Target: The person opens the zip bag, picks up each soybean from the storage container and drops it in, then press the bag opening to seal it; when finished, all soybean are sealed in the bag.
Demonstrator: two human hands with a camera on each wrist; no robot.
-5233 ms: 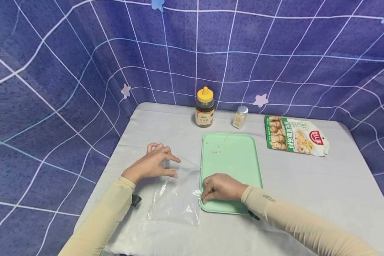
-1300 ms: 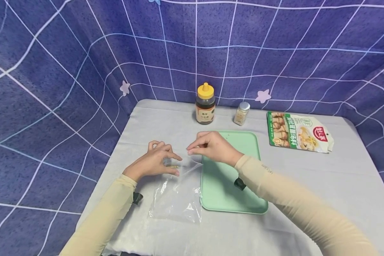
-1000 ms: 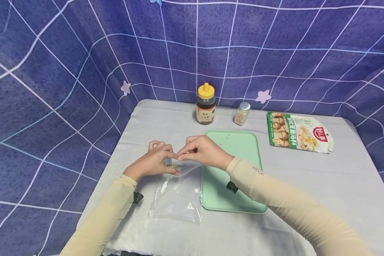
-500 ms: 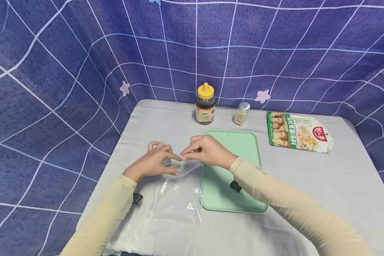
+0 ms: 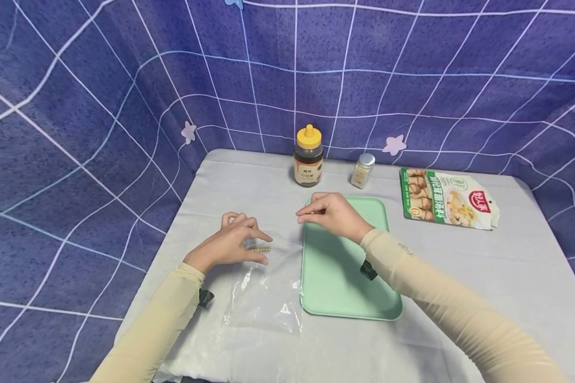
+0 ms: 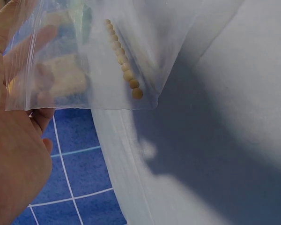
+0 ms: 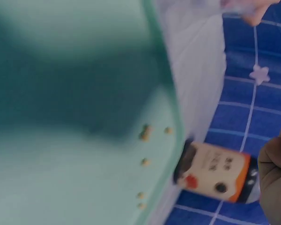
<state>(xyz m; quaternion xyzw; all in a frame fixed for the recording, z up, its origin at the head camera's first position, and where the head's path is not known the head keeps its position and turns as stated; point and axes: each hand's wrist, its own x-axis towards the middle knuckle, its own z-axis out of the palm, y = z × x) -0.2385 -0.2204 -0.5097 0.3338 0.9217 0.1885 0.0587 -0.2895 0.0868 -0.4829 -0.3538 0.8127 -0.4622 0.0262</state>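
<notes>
My left hand (image 5: 230, 242) holds the mouth of a clear zip bag (image 5: 265, 303), thumb and index finger spread apart in the head view. Small round yellowish beans (image 6: 124, 65) lie in a row along a crease inside the bag in the left wrist view. My right hand (image 5: 333, 215) is over the upper left of a pale green tray (image 5: 350, 298), thumb and index fingertips close together. Whether a bean sits between them cannot be seen. Several loose beans (image 7: 145, 161) rest near the tray's edge in the right wrist view.
Behind the tray stand a honey bottle (image 5: 309, 159) with a yellow cap and a small jar (image 5: 362, 170) with a silvery lid. A green and white food packet (image 5: 448, 198) lies at the back right. Grey cloth (image 5: 460, 287) covers the table; blue curtain surrounds it.
My right hand went from the tray to the bag's mouth, then moved back right over the tray. The row of beans looks slightly longer. My left hand stays at the bag.
</notes>
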